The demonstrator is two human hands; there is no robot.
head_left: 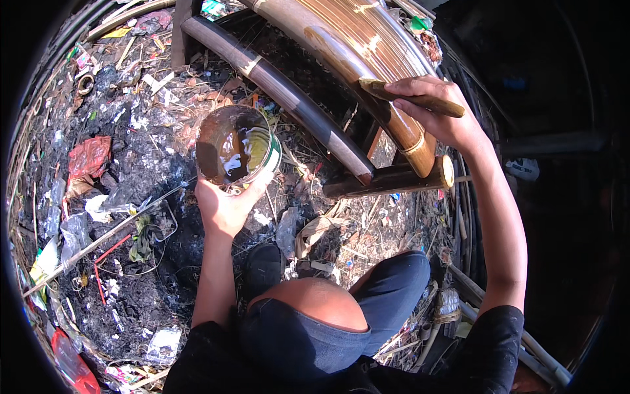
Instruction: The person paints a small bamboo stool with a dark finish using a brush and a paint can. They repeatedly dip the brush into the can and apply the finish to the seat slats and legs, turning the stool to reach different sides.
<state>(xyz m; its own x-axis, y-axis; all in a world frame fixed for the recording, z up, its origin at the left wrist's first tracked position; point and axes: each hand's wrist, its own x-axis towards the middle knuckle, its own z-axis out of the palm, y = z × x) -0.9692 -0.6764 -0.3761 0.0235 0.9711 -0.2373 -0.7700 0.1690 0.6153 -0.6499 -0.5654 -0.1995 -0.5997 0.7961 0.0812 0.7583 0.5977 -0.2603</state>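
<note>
My left hand (226, 205) is wrapped round the near side of an open can (273, 157) with brown liquid inside, held above the littered ground. In my right hand (436, 108) is a paintbrush (430, 102), gripped by its handle. The brush's tip meets the edge of a piece of bamboo furniture (341, 56), whose slatted top shines as if wet. Below that edge, a dark bamboo rail (282, 95) slants down to a thick bamboo crosspiece (387, 182). Fine detail of the bristles is hard to make out.
Ash and litter cover the ground, with a red plastic scrap (90, 157) and a thin stick (105, 240) at the left. My knee (315, 302) and dark shoe (264, 264) are close below the can. Bamboo poles (545, 358) lie at the lower right.
</note>
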